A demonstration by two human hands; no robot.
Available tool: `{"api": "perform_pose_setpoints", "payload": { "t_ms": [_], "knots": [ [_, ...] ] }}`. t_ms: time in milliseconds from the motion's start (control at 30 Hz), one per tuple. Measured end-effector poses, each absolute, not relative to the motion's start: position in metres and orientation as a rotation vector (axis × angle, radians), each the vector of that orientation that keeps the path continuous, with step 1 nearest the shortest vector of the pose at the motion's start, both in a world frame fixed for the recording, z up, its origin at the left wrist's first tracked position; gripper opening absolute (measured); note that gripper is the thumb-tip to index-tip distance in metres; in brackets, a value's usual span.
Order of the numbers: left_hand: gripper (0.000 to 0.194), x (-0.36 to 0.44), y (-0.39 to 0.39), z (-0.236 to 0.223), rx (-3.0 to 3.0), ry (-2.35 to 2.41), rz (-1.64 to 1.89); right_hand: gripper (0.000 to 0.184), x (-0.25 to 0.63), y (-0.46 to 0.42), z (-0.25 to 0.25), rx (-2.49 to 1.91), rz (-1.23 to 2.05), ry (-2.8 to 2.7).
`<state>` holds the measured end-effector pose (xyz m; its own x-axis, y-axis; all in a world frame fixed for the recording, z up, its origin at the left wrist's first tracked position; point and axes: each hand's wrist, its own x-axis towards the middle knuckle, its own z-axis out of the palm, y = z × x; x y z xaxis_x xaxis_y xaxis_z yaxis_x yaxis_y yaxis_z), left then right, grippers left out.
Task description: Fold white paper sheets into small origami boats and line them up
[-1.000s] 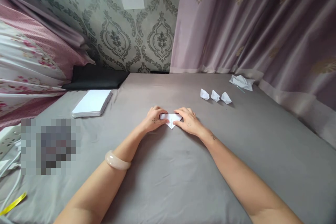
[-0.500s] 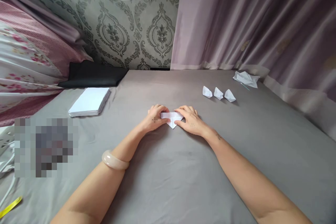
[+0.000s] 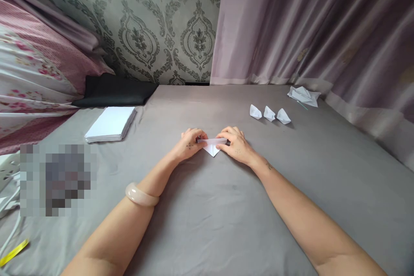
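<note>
A small folded white paper (image 3: 212, 146) lies on the grey sheet (image 3: 207, 215), with a point toward me and a raised flap along its far edge. My left hand (image 3: 189, 144) grips its left end and my right hand (image 3: 235, 145) grips its right end, fingertips pinching the flap. A pale bangle sits on my left forearm. Three small folded paper pieces (image 3: 269, 114) stand in a row further right.
A stack of white sheets (image 3: 111, 123) lies at the left near a black cushion (image 3: 116, 89). Crumpled paper scraps (image 3: 302, 95) sit by the pink curtain at the right. A floral quilt rises at the left; a yellow strip (image 3: 13, 253) lies at the lower left.
The top flap of the paper has been lifted and folded over by both hands' fingers. The view has shifted slightly.
</note>
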<state>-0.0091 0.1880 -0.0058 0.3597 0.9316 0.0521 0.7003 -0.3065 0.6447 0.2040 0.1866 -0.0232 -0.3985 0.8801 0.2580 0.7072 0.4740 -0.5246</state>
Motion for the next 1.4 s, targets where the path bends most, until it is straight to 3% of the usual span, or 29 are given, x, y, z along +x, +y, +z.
{"api": "perform_pose_setpoints", "payload": {
  "t_ms": [200,300,433,767,1400],
  "knots": [
    [0.008,-0.008,0.189,-0.007,2.17,1.372,0.566,0.008,0.203,0.185,-0.021,-1.262,0.421,-2.258],
    [0.01,-0.009,0.189,-0.01,2.201,1.401,0.562,0.025,0.203,0.185,-0.021,-1.272,0.404,-2.262],
    [0.033,-0.009,0.187,-0.012,2.258,1.422,0.594,0.041,0.204,0.184,-0.022,-1.286,0.378,-2.301],
    [0.028,-0.009,0.188,-0.01,2.226,1.426,0.458,0.033,0.205,0.182,-0.018,-1.309,0.443,-2.398],
    [0.025,-0.01,0.19,-0.017,2.334,1.416,0.532,0.031,0.204,0.182,-0.021,-1.292,0.323,-2.377]
  ]
}}
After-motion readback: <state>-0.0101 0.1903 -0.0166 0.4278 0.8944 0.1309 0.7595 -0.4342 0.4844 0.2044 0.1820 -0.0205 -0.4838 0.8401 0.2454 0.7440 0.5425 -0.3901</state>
